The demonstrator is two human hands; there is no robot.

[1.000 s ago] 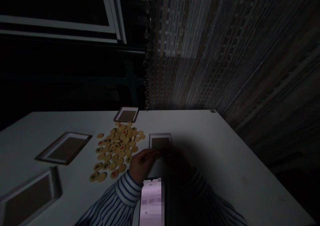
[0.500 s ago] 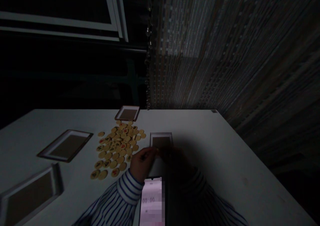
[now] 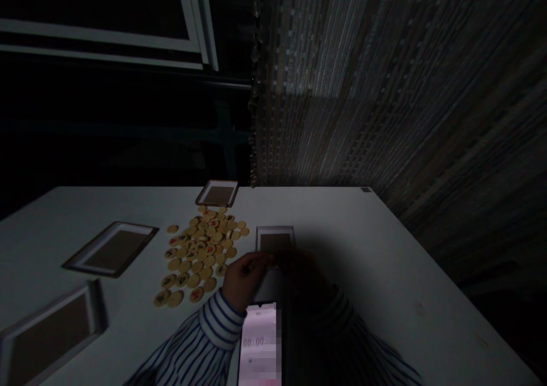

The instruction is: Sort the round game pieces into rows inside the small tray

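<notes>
My left hand [image 3: 241,279] is closed, its thumb and fingertips pinched together just in front of a shallow open tray [image 3: 276,229]. Fingertip to fingertip with it, my right hand [image 3: 305,275] lies in deep shadow with its fingers curled. Whatever sits between the fingertips is too small and dark to make out. Left of my hands spreads a pile of round wooden Chinese chess pieces [image 3: 196,266], some showing red or black characters, others plain side up. Below my wrists lies a phone [image 3: 256,340] with a timer on its lit screen.
More shallow trays stand on the white table [image 3: 363,249]: one behind the pieces [image 3: 217,193], one at left [image 3: 111,249], one at near left [image 3: 51,334]. A string curtain [image 3: 325,89] hangs along the right and back. The room is dim.
My right hand's fingers have shifted slightly against the left fingertips, and the small pale spot between them shows less. The pieces and trays stay where they were.
</notes>
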